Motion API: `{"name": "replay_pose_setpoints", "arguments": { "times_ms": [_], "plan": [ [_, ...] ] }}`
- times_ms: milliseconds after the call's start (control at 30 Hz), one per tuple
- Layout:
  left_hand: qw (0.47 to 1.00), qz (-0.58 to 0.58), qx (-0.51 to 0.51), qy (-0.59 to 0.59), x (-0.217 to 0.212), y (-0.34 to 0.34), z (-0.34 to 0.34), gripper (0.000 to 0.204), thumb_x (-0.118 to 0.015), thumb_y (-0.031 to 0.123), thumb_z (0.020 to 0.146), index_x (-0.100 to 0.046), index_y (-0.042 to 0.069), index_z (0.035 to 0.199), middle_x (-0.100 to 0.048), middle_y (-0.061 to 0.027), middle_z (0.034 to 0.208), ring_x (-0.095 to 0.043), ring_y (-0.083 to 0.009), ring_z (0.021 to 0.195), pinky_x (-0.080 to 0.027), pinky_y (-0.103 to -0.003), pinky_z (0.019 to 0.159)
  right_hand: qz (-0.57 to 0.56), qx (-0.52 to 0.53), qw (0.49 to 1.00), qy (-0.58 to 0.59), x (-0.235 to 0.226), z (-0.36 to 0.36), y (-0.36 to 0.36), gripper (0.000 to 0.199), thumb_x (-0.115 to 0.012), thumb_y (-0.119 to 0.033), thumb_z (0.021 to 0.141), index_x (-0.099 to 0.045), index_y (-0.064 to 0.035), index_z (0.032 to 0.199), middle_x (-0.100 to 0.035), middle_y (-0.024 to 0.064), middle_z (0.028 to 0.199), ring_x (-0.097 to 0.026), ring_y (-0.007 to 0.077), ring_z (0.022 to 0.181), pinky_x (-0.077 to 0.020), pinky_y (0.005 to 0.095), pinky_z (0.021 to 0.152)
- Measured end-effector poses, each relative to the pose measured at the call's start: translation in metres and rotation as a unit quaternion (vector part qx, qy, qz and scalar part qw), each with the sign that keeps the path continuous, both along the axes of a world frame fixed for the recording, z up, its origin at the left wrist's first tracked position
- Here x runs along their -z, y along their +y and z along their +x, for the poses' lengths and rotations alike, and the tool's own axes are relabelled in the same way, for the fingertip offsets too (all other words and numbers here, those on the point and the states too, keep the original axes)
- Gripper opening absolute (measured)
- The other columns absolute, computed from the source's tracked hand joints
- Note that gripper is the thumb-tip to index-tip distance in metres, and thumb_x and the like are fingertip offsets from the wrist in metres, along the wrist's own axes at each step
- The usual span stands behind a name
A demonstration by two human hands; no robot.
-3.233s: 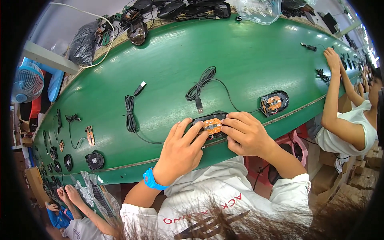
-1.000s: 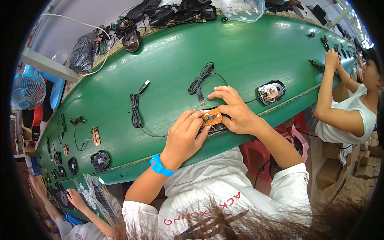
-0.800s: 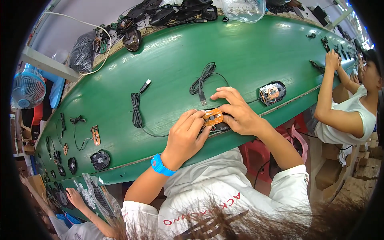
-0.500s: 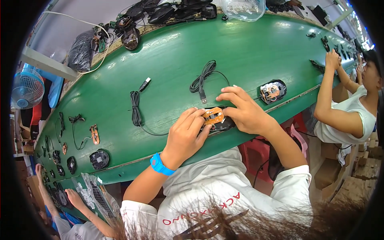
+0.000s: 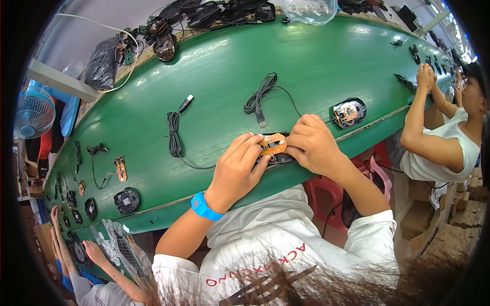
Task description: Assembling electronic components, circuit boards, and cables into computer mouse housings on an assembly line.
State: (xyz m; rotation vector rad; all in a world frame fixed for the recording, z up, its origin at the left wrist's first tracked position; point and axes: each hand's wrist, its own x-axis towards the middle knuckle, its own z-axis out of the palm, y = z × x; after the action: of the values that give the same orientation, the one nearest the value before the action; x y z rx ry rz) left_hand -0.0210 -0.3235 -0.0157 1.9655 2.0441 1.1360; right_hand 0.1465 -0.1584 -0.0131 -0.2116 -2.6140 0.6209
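Note:
An orange circuit board (image 5: 275, 143) sits over a black mouse base (image 5: 282, 157) near the belt's front edge. My left hand (image 5: 239, 166) grips the board's left end between thumb and fingers. On the other side, my right hand (image 5: 317, 148) has its fingers closed at the board's right end, pinching there; its fingertips are partly hidden. A black cable runs left from under my left hand to a coiled bundle (image 5: 174, 135) with a USB plug (image 5: 187, 103). Behind my hands lies a second coiled cable (image 5: 259, 97), which leads right, toward an opened mouse (image 5: 349, 112) with its board inside.
A green conveyor belt (image 5: 219, 66) stretches across. At left lie a loose orange board (image 5: 120, 168) and a black mouse base (image 5: 126, 201). Mice and cables (image 5: 204, 15) heap on the far ledge beside a clear plastic tub (image 5: 309, 10). Co-workers' hands (image 5: 426, 76) work at both sides.
My right fingers, spread and raised before, have closed down onto the board's right end. The left hand keeps its hold. At far left, a co-worker's arms have shifted slightly.

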Motion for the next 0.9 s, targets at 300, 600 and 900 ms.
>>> {"name": "replay_pose_setpoints", "arguments": {
  "times_ms": [300, 600, 900],
  "plan": [
    [1.000, 0.004, 0.004, -0.017, 0.001, -0.011, -0.006, 0.023, -0.081, 0.006, 0.082, -0.063, -0.001, 0.095, -0.072, -0.0173, 0.117, -0.068, -0.0380, 0.111, -0.058, -0.045, 0.092, -0.085, -0.039, 0.995, 0.026, -0.001, 0.001, -0.004, 0.018, -0.083, -0.009, 0.073, -0.072, -0.0062, 0.087, -0.063, 0.0049, 0.085, -0.058, 0.0274, 0.090, -0.0468, 0.0431, 0.087],
    [1.000, 0.016, 0.015, 0.001, -0.001, -0.017, -0.012, 0.023, -0.079, 0.007, 0.084, -0.064, -0.001, 0.098, -0.071, -0.0171, 0.117, -0.068, -0.0379, 0.113, -0.059, -0.044, 0.090, -0.008, -0.094, 0.995, 0.033, -0.003, 0.006, -0.014, 0.015, -0.080, -0.006, 0.076, -0.071, -0.0071, 0.088, -0.064, 0.0056, 0.094, -0.058, 0.0276, 0.091, -0.0474, 0.0426, 0.087],
    [1.000, 0.012, 0.017, -0.002, -0.003, -0.021, -0.014, 0.021, -0.079, 0.007, 0.084, -0.063, -0.001, 0.096, -0.071, -0.0175, 0.118, -0.067, -0.0384, 0.113, -0.058, -0.044, 0.091, -0.067, -0.007, 0.998, -0.009, -0.014, 0.002, -0.029, 0.017, -0.080, -0.007, 0.079, -0.074, -0.0035, 0.095, -0.060, 0.0081, 0.099, -0.057, 0.0278, 0.093, -0.0478, 0.0404, 0.081]
  ]
}}
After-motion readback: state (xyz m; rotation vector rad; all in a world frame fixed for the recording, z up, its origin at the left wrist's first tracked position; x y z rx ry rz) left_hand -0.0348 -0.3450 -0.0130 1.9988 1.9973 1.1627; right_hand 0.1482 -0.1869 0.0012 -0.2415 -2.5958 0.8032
